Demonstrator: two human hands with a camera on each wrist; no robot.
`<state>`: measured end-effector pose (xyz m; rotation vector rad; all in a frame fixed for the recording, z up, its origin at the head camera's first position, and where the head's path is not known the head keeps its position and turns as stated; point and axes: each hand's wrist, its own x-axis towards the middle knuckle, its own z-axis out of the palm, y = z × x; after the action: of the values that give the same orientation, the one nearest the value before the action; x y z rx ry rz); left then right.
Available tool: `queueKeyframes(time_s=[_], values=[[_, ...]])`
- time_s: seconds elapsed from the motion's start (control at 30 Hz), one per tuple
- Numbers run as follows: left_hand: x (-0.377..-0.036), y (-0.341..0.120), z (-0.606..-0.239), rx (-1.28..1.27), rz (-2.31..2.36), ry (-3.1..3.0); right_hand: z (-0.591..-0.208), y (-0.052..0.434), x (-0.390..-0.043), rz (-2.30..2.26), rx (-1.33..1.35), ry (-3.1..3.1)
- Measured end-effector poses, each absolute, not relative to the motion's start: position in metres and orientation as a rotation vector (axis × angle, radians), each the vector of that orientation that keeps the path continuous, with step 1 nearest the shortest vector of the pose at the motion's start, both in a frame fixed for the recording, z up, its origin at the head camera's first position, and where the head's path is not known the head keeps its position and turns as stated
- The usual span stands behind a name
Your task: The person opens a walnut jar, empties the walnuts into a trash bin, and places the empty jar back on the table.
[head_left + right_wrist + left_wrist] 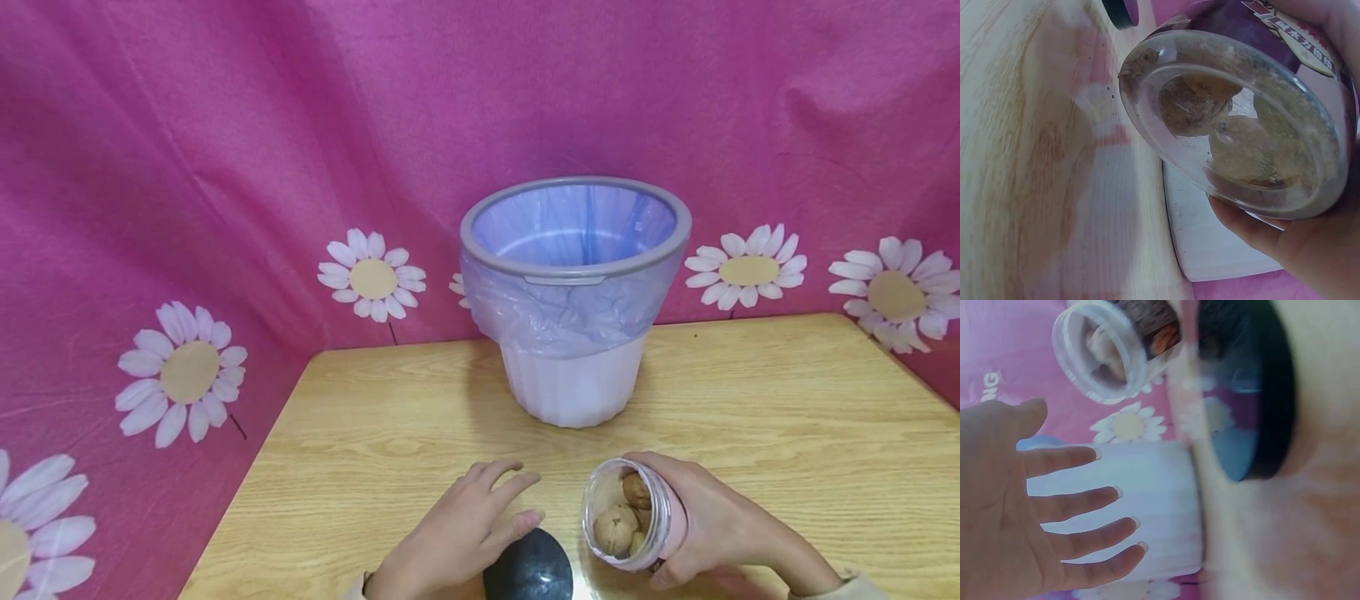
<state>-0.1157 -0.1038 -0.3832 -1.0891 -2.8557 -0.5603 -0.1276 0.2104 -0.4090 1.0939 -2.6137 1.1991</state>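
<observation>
My right hand (716,517) grips a clear plastic jar (676,527) with a pinkish label, tilted so that its uncovered mouth faces left. Several walnuts (617,529) lie inside. In the right wrist view the jar's see-through base (1235,187) is lifted off the table, with walnuts showing behind it. A round black lid (531,571) lies on the table to the left of the jar. Over the lid's left edge hovers my left hand (461,529), its fingers spread and holding nothing. The left wrist view shows those fingers (1079,503) straight.
Behind the hands stands a white bin (573,387) with a grey rim (577,271), lined with a bluish plastic bag (555,321). The wooden table (360,433) ends at a pink curtain (420,108) printed with white daisies.
</observation>
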Motion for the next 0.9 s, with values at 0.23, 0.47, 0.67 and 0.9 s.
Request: queueKeyframes(time_s=[0.23,0.47,0.67,0.9], values=[[-0.131,-0.106,-0.359,-0.982,-0.571,-2.752,-0.409,0.211,-0.126,1.178,1.083,-2.613],[-0.148,-0.111,-0.325,-0.897,-0.649,-2.593,-0.41,0.21,-0.125,1.159,1.073,-2.598],[-0.162,-0.112,-0.301,-0.834,-0.676,-2.554,-0.41,0.21,-0.125,1.152,1.069,-2.59],[-0.172,-0.109,-0.285,-0.812,-0.651,-2.536,-0.411,0.211,-0.124,1.157,1.051,-2.597]])
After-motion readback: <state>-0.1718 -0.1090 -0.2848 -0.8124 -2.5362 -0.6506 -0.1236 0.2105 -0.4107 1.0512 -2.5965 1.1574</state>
